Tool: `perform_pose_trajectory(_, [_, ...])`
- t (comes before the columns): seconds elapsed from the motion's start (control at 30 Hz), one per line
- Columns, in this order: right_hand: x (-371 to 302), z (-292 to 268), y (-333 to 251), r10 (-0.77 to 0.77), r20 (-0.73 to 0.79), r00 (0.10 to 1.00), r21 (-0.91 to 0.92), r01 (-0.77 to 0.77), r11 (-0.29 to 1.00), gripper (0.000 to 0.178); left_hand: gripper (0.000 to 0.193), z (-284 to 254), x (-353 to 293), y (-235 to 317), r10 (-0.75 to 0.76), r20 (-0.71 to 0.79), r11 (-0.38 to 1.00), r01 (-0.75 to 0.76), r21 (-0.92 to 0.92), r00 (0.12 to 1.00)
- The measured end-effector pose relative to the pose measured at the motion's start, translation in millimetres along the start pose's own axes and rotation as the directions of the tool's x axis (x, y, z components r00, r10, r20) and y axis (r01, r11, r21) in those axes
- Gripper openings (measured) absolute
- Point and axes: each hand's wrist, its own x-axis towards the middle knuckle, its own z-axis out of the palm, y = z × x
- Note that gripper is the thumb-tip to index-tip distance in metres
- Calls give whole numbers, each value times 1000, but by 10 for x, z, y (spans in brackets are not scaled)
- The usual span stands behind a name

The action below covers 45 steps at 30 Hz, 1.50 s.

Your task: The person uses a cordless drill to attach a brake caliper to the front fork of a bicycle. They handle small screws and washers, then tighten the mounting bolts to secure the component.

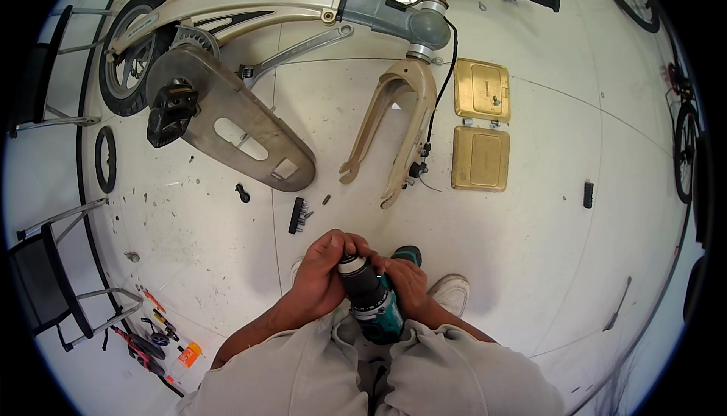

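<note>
At the far left, black chairs [44, 276] stand along the wall, with a small tyre [110, 160] on the floor between them. Next comes the bike's rear wheel [110, 75], then the long grey chain cover [227, 124] with a black pedal [173, 117] on it. A wrench [299, 52] lies between cover and frame. Nearer the person, a black bit holder [294, 215] lies on the floor, with a loose bit [326, 199] just beside it.

The left grip [322, 272] is closed around the nose of the drill [369, 295], which points away from the body between the thighs. The right grip [409, 287] clasps the drill's handle side, its fingertips close to the nose. The fingers hide whether a bit sits there.

The step in hand looks like working the drill's chuck, perhaps to fit or tighten a bit; the next move seems to call for a steady body and a firm twist at the collar.

Further right are the wheel-less fork [415, 124], two gold cases [481, 158] and a black block [588, 195].
</note>
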Motion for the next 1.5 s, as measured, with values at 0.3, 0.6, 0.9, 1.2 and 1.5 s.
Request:
perform_pose_trajectory(0.3, [18,-10,-2,16,4,1000,-45,-16,999,45,31,53,6,-12,22,9,999,-23,23,1000])
perform_pose_trajectory(0.6, [-63,6,33,12,24,1000,-2,-12,1000,47,25,105,17,9,1,20,1000,-2,23,1000])
perform_pose_trajectory(0.9, [-40,18,20,12,25,1000,-40,-11,999,49,33,126,8,28,14,31,999,-16,46,999])
perform_pose_trajectory(1.2, [-257,71,72,153,43,987,103,-156,982,39,55,-334,394,-105,-207,597,978,183,101,775])
perform_pose_trajectory(1.5, [-138,47,-39,159,115,981,-53,-154,987,39,37,302,169,88,-143,-32,811,135,569,989])
